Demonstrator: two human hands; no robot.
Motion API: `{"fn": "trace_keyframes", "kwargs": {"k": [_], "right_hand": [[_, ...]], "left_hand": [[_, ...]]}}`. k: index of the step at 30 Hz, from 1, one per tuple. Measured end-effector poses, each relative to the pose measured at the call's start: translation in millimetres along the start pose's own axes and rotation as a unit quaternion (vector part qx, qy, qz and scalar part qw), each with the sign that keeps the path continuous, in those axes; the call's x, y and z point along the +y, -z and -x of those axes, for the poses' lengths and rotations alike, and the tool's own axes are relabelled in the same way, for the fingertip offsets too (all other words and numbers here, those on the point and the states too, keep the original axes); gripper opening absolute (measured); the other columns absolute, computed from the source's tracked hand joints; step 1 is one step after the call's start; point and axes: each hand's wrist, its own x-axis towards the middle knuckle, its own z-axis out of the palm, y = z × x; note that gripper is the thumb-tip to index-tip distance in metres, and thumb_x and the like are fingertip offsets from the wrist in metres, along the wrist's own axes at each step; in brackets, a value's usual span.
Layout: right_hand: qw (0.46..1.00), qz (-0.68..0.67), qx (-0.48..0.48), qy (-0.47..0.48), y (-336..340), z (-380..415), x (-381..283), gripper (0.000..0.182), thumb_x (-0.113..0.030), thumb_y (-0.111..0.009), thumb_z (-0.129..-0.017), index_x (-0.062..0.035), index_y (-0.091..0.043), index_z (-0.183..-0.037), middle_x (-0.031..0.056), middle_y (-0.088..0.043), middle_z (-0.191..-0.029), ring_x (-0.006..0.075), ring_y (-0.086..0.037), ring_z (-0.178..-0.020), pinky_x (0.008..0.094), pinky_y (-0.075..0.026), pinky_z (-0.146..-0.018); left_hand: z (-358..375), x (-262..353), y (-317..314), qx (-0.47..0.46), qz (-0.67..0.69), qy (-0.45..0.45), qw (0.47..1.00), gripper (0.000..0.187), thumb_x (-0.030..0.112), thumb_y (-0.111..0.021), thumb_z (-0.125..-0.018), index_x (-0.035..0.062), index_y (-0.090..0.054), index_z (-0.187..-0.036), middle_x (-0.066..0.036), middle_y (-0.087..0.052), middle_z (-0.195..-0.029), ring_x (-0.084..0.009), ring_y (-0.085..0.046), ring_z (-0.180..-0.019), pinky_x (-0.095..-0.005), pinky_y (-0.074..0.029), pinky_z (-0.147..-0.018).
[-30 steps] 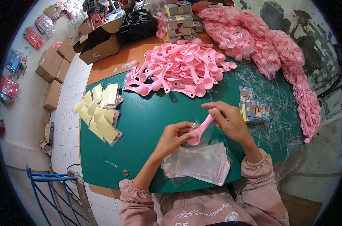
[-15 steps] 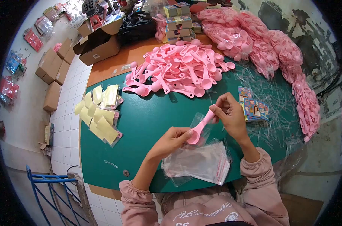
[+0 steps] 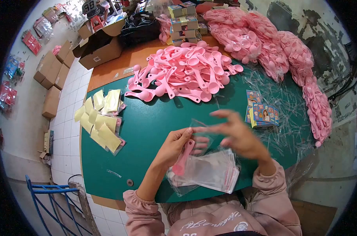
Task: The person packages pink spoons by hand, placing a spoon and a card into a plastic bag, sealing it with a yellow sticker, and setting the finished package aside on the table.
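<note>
My left hand point(image 3: 173, 147) is closed around the handle end of a pink measuring spoon point(image 3: 183, 159), whose bowl now hangs down over the stack of clear plastic bags point(image 3: 211, 171). A loose clear bag point(image 3: 198, 124) shows at the left fingertips. To the right, my right hand point(image 3: 241, 137) is blurred by motion, its fingers spread apart beside the left fingertips, and no spoon shows in it. A heap of pink spoons point(image 3: 186, 70) lies on the green table top point(image 3: 147, 122) beyond both hands.
Packed spoons with yellow cards point(image 3: 101, 118) lie at the left. Printed cards point(image 3: 265, 113) are stacked at the right, near scattered clear plastic strips point(image 3: 280, 94). Large bags of pink spoons point(image 3: 280, 59) line the right edge. A cardboard box point(image 3: 101, 53) stands at the back.
The spoon has turned from slanting between both hands to hanging bowl down from my left hand. My right hand has let go of its handle and its fingers have spread.
</note>
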Motion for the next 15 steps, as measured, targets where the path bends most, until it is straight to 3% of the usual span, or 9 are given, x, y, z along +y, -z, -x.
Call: {"fn": "trace_keyframes", "kwargs": {"k": [2,4,6,7,9,10,13,15], "right_hand": [[0.964,0.027,0.113,-0.239,42.6,12.3,0.0,0.042,-0.035,-0.058,-0.081,-0.0038,-0.056,-0.110,0.0193,-0.042,-0.120,0.0335,-0.044,-0.107,0.0396,-0.035,-0.092],[0.848,0.256,0.282,-0.368,59.3,47.6,44.9,0.043,-0.028,-0.061,-0.078,0.0003,-0.054,-0.110,0.0202,-0.047,-0.113,0.0350,-0.050,-0.101,0.0405,-0.040,-0.086],[0.780,0.386,0.226,-0.437,70.3,82.2,79.3,0.046,-0.024,-0.063,-0.076,0.0031,-0.051,-0.112,0.0206,-0.055,-0.099,0.0349,-0.055,-0.093,0.0408,-0.043,-0.080],[0.781,0.387,0.227,-0.435,76.1,89.3,89.2,0.046,-0.024,-0.063,-0.076,0.0031,-0.051,-0.112,0.0206,-0.055,-0.099,0.0349,-0.055,-0.093,0.0408,-0.043,-0.080],[0.852,0.263,0.251,-0.377,80.0,93.4,95.0,0.047,-0.021,-0.062,-0.076,0.0022,-0.047,-0.115,0.0205,-0.059,-0.085,0.0359,-0.058,-0.082,0.0398,-0.045,-0.076],[0.853,0.261,0.249,-0.378,79.4,90.5,91.7,0.047,-0.021,-0.062,-0.076,0.0022,-0.047,-0.115,0.0205,-0.059,-0.085,0.0359,-0.058,-0.082,0.0398,-0.045,-0.076],[0.823,0.257,0.307,-0.403,81.7,68.8,63.1,0.035,-0.015,-0.060,-0.077,0.0004,-0.051,-0.108,0.0206,-0.061,-0.085,0.0347,-0.060,-0.080,0.0384,-0.046,-0.074],[0.721,0.422,0.262,-0.484,80.1,53.1,37.8,0.023,-0.009,-0.057,-0.078,-0.0009,-0.054,-0.100,0.0212,-0.061,-0.089,0.0344,-0.061,-0.082,0.0376,-0.046,-0.072]], "left_hand": [[1.2,5.4,-1.9,0.041,-0.043,0.010,0.998,0.044,0.031,-0.036,-0.095,-0.0031,-0.046,-0.120,-0.017,-0.060,-0.101,-0.0223,-0.061,-0.088,-0.0320,-0.051,-0.075],[1.7,5.2,0.7,0.041,-0.032,0.009,0.999,0.044,0.032,-0.035,-0.095,-0.0025,-0.047,-0.120,-0.017,-0.060,-0.101,-0.0226,-0.061,-0.089,-0.0322,-0.051,-0.076],[0.5,6.1,0.9,0.038,-0.023,0.007,0.999,0.044,0.033,-0.035,-0.095,-0.0019,-0.047,-0.120,-0.018,-0.060,-0.101,-0.0230,-0.061,-0.090,-0.0325,-0.051,-0.076],[0.1,6.5,0.7,0.038,-0.027,0.009,0.999,0.044,0.033,-0.035,-0.095,-0.0018,-0.047,-0.120,-0.018,-0.060,-0.102,-0.0233,-0.060,-0.091,-0.0327,-0.051,-0.077],[0.2,4.9,0.8,0.041,-0.030,0.013,0.999,0.044,0.033,-0.035,-0.095,-0.0017,-0.048,-0.119,-0.018,-0.060,-0.102,-0.0236,-0.060,-0.093,-0.0329,-0.050,-0.078],[-0.7,3.7,1.3,0.036,-0.033,0.009,0.999,0.045,0.033,-0.034,-0.095,-0.0017,-0.048,-0.119,-0.018,-0.059,-0.103,-0.0239,-0.060,-0.094,-0.0331,-0.050,-0.079],[-1.4,2.0,3.4,0.026,-0.041,0.004,0.999,0.045,0.034,-0.034,-0.095,-0.0018,-0.048,-0.119,-0.019,-0.059,-0.104,-0.0239,-0.059,-0.095,-0.0331,-0.050,-0.080],[-1.1,2.4,3.2,0.022,-0.042,0.004,0.999,0.045,0.034,-0.033,-0.095,-0.0017,-0.048,-0.119,-0.019,-0.059,-0.104,-0.0238,-0.059,-0.095,-0.0328,-0.050,-0.080]]}}
